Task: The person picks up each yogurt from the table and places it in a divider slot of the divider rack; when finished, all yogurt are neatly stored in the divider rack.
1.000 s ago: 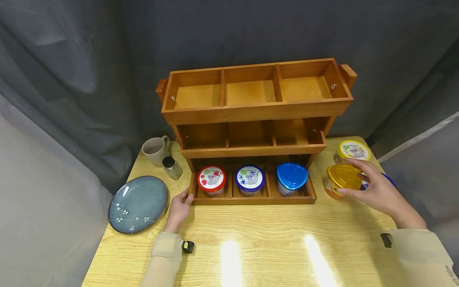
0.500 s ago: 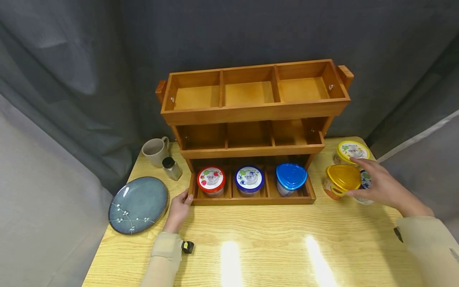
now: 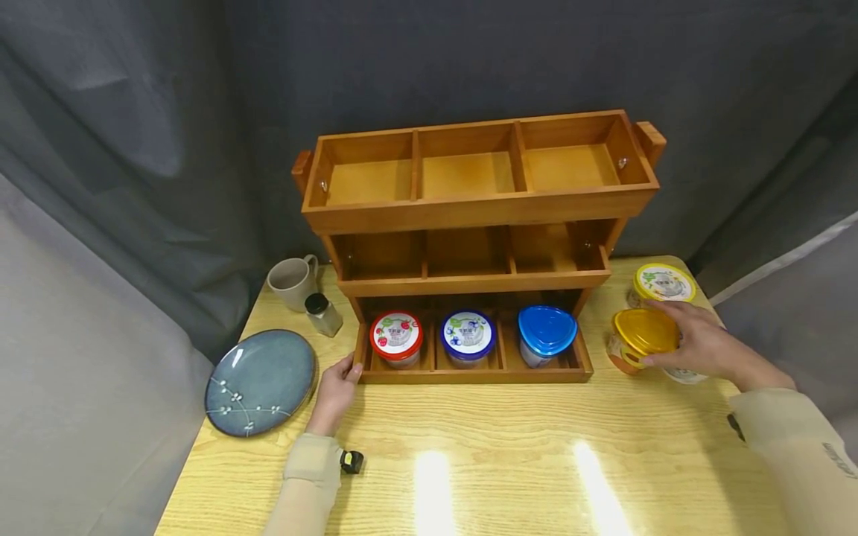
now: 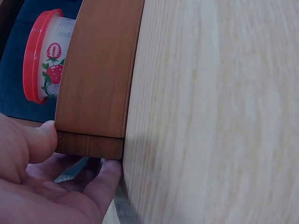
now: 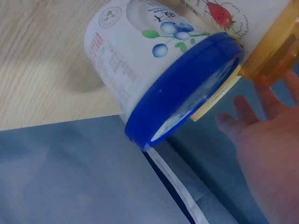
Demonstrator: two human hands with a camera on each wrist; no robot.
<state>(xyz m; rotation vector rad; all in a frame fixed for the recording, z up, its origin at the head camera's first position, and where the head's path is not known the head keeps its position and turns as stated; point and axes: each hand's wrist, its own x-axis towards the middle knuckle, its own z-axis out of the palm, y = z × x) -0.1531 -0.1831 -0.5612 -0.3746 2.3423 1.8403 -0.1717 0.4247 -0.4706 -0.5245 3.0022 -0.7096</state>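
Note:
My left hand grips the left front corner of the bottom tier of a wooden three-tier organizer, thumb on top and fingers beneath in the left wrist view. That tier holds a red-lidded strawberry tub, a blue-lidded blueberry tub and a tub with a rounded-triangular blue lid, one per compartment. At the table's right, my right hand pinches an amber-lidded tub, thumb at its near side and fingers at its far side. Below the palm, another blue-lidded blueberry tub is partly hidden in the head view.
Behind the amber tub stands a yellow-lidded tub. On the left are a beige mug, a small black-capped jar and a blue-grey plate. Dark curtains hang behind the table and at both sides.
My right hand drew back rightward from the amber-lidded tub, then came in against it again. The tub stays in its spot. My left hand keeps its grip on the organizer.

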